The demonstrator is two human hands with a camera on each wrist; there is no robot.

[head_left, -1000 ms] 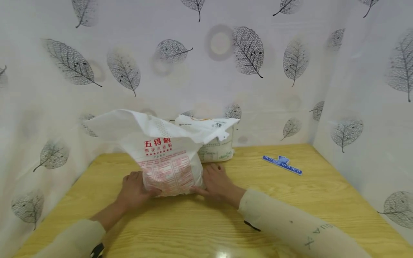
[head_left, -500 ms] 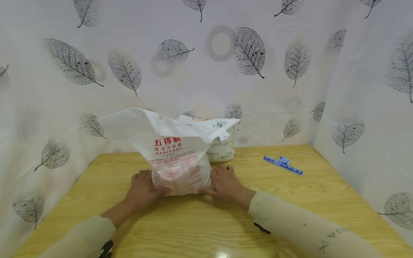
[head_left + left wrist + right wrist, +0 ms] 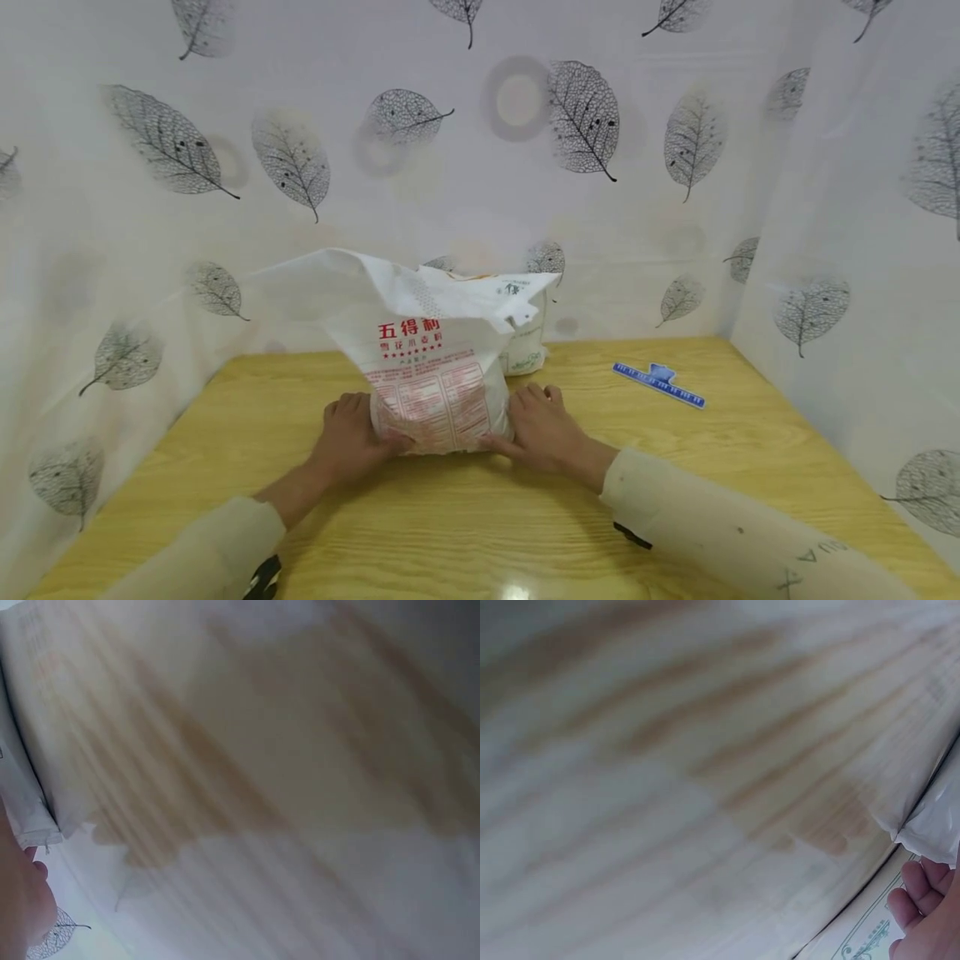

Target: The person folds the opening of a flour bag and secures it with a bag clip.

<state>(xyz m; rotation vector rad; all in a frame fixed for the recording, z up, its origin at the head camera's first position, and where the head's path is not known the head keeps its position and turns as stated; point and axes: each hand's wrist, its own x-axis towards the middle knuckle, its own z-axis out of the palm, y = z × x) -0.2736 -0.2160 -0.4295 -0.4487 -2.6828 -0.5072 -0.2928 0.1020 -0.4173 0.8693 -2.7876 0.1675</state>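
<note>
A white flour bag (image 3: 431,408) with red print stands on the wooden table in the head view, its loose top open and flared toward the left. My left hand (image 3: 351,442) grips its lower left side and my right hand (image 3: 546,433) its lower right side, with both thumbs on the front. In the left wrist view, part of my left hand (image 3: 26,892) shows beside the bag's lower corner (image 3: 30,825). Curled fingers of my right hand (image 3: 930,922) show at a bag corner (image 3: 934,825) in the right wrist view.
Behind the flour bag stands a second white bag (image 3: 527,354) with green print, partly hidden. A blue clip (image 3: 660,385) with ruler-like marks lies on the table (image 3: 750,467) to the right. Leaf-patterned curtains (image 3: 480,200) hang around the back and sides.
Both hands have slid the flour bag to the right along the table, so it covers more of the bag behind. The blue clip has stayed in place.
</note>
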